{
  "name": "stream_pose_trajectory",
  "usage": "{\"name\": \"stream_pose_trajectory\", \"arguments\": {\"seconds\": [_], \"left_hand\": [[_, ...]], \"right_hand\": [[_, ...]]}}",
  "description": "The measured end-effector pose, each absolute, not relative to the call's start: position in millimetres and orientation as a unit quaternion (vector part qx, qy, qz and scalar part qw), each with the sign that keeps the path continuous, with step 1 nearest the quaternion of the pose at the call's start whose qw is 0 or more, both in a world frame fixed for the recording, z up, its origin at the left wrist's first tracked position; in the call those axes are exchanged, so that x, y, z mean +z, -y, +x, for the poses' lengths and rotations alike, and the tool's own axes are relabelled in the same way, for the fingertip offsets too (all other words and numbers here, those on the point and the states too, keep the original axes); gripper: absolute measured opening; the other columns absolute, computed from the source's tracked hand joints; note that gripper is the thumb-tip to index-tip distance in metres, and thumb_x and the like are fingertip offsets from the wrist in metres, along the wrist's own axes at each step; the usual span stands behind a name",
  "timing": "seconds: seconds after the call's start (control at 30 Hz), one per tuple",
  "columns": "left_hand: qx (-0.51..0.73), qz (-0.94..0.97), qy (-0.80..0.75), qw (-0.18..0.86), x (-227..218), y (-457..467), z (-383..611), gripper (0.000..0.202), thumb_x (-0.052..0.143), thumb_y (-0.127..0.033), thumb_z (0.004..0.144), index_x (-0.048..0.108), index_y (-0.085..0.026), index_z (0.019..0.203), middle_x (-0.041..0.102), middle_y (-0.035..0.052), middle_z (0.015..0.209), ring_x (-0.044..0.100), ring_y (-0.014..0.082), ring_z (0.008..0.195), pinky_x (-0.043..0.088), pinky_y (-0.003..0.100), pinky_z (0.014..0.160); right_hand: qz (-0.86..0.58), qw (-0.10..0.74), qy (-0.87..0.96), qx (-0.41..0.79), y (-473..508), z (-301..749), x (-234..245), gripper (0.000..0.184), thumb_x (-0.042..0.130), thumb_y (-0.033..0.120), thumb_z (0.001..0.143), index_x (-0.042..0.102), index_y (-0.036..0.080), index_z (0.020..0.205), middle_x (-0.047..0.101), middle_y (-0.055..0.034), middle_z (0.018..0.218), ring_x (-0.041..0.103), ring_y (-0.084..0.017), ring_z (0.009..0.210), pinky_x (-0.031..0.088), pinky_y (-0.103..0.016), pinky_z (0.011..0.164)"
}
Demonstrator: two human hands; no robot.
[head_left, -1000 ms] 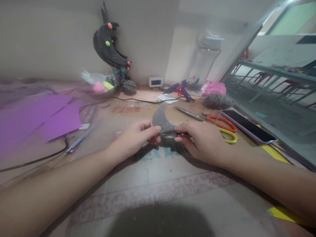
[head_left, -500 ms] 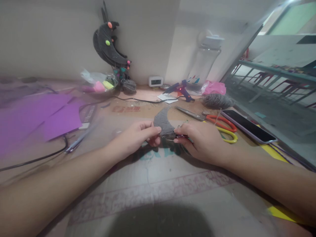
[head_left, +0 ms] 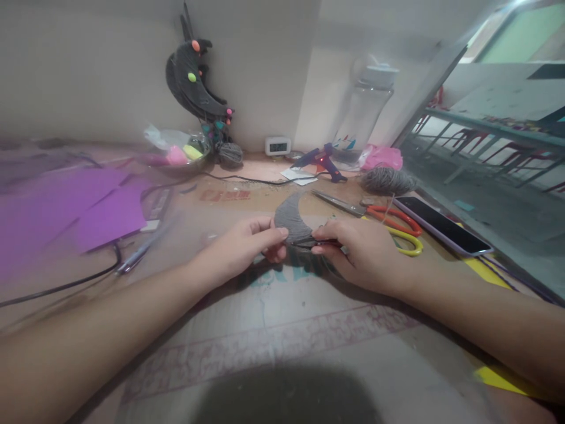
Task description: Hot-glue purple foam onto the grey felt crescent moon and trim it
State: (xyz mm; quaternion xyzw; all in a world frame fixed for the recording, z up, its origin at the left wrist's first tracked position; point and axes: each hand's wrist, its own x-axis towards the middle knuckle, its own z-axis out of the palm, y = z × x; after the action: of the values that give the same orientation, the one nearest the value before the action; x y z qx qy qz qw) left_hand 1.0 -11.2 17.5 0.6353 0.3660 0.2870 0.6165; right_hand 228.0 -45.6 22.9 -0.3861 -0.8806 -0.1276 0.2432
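A crescent moon shape wrapped in grey yarn is held just above the table in front of me. My left hand pinches its lower left edge between thumb and fingers. At its lower right, my right hand is closed around a small dark tool with thin pointed tips. The tips lie along the crescent's bottom edge; whether they grip the yarn I cannot tell. Most of the tool is hidden by my fingers. Beyond my right hand lie scissors with red and yellow handles.
A glue gun with a lit red light rests at the back. Nearby are a grey yarn ball, a phone, a clear bottle and a small clock. Purple sheets and a pen lie left. A dark crescent ornament hangs behind.
The dark tool's tips now show further left along the crescent's lower edge. My right hand has shifted very slightly; my left hand keeps its pinch.
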Motion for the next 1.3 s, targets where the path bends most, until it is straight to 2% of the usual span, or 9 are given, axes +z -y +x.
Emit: {"name": "stream_pose_trajectory", "arguments": {"seconds": [0.2, 0.33, 0.63, 1.0, 1.17, 1.3], "left_hand": [[0.31, 0.622, -0.366, 0.619, 16.8, 12.3, 1.2, 0.026, 0.06, -0.035, 0.085, 0.057, -0.019, 0.065, 0.06, -0.0015, 0.062, 0.053, 0.0121, 0.059, 0.043, 0.027, 0.064], [0.307, 0.629, -0.37, 0.611, 15.0, 12.1, 0.7, 0.026, 0.06, -0.035, 0.087, 0.057, -0.018, 0.067, 0.059, -0.002, 0.064, 0.052, 0.0111, 0.06, 0.041, 0.025, 0.063], [0.29, 0.653, -0.341, 0.611, 12.1, 13.0, 0.7, 0.023, 0.058, -0.036, 0.087, 0.055, -0.018, 0.073, 0.054, -0.0037, 0.065, 0.048, 0.0098, 0.06, 0.038, 0.024, 0.06], [0.28, 0.668, -0.324, 0.608, 11.0, 14.1, 2.0, 0.021, 0.058, -0.035, 0.088, 0.056, -0.018, 0.077, 0.053, -0.0038, 0.067, 0.049, 0.0105, 0.063, 0.037, 0.024, 0.061], [0.296, 0.668, -0.328, 0.599, 11.9, 15.1, 2.2, 0.022, 0.056, -0.035, 0.088, 0.054, -0.018, 0.073, 0.051, -0.0038, 0.065, 0.047, 0.0108, 0.062, 0.037, 0.025, 0.06], [0.295, 0.671, -0.322, 0.599, 10.6, 15.2, 1.1, 0.023, 0.057, -0.037, 0.088, 0.055, -0.019, 0.076, 0.051, -0.0039, 0.065, 0.047, 0.0108, 0.062, 0.037, 0.025, 0.061]], "right_hand": [[-0.414, 0.309, 0.851, -0.091, 47.9, 232.6, 23.0, 0.025, 0.057, 0.036, 0.092, 0.067, 0.015, 0.101, 0.073, -0.0058, 0.078, 0.066, -0.017, 0.065, 0.046, -0.027, 0.059], [-0.411, 0.283, 0.861, -0.095, 46.3, 231.5, 23.9, 0.021, 0.055, 0.033, 0.092, 0.067, 0.016, 0.095, 0.073, -0.0058, 0.078, 0.064, -0.017, 0.064, 0.044, -0.026, 0.059], [-0.415, 0.262, 0.867, -0.082, 41.9, 233.8, 18.9, 0.024, 0.056, 0.035, 0.093, 0.065, 0.014, 0.1, 0.072, -0.0057, 0.078, 0.065, -0.017, 0.065, 0.043, -0.026, 0.06], [-0.44, 0.281, 0.853, 0.005, 41.9, 233.9, 18.2, 0.014, 0.059, 0.031, 0.092, 0.062, 0.017, 0.095, 0.071, -0.0028, 0.076, 0.065, -0.016, 0.065, 0.043, -0.026, 0.059], [-0.484, 0.396, 0.772, 0.116, 38.6, 234.1, 20.2, 0.022, 0.058, 0.036, 0.091, 0.059, 0.019, 0.106, 0.069, -0.0049, 0.09, 0.065, -0.017, 0.077, 0.049, -0.027, 0.066], [-0.524, 0.365, 0.721, 0.27, 34.7, 229.2, 27.9, 0.026, 0.061, 0.043, 0.086, 0.065, 0.018, 0.092, 0.067, -0.0034, 0.079, 0.063, -0.017, 0.07, 0.049, -0.027, 0.061]]}}
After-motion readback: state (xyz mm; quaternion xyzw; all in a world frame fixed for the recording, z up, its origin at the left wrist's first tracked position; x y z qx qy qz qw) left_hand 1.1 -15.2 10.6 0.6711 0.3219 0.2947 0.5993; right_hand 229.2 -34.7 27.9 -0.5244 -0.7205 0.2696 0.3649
